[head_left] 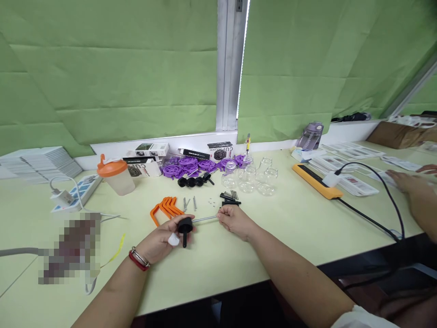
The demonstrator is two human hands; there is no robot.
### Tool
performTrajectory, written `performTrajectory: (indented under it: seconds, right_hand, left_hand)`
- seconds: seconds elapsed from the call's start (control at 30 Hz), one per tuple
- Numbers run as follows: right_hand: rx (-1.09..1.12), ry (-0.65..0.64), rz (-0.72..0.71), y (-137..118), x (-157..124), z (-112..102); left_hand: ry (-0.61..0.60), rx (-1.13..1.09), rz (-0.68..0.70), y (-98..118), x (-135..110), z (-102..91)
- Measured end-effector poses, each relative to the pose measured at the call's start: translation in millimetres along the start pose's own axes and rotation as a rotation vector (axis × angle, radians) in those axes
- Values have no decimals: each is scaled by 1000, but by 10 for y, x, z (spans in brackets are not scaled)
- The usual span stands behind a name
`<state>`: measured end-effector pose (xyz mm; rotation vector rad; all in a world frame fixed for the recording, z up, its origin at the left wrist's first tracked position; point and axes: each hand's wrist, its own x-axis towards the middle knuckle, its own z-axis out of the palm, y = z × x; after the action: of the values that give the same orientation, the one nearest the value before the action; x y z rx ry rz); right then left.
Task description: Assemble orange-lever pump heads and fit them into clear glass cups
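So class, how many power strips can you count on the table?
2: the white power strip at left, beside the orange-lidded cup, and the orange power strip at right, beside the papers.

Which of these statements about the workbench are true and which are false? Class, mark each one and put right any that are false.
1. The left hand holds a black part. True.
2. The right hand holds a purple part. False: it pinches a thin metal rod.
3. The orange pieces lie to the left of the clear glass vessels. True.
4. The cup on the left has a green lid. False: its lid is orange.
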<state>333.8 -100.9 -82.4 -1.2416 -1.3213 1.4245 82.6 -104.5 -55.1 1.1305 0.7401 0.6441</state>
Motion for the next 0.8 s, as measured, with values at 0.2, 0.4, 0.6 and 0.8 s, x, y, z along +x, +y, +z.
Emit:
performTrajectory:
  seconds: [0.2, 0.4, 0.6, 0.8]
  right_hand:
    - [-6, -13, -20, -9, -2, 4]
    - [6, -13, 16, 22, 19, 0]
    - [-5, -6, 44, 28, 30, 8]
    - [-19, -7, 36, 18, 27, 21]
  left_hand:
    - [104, 10, 24, -55, 32, 48]
    - [127, 46, 23, -58, 73, 83]
    - [106, 36, -2, -59, 66, 88]
    - [89, 27, 13, -87, 66, 58]
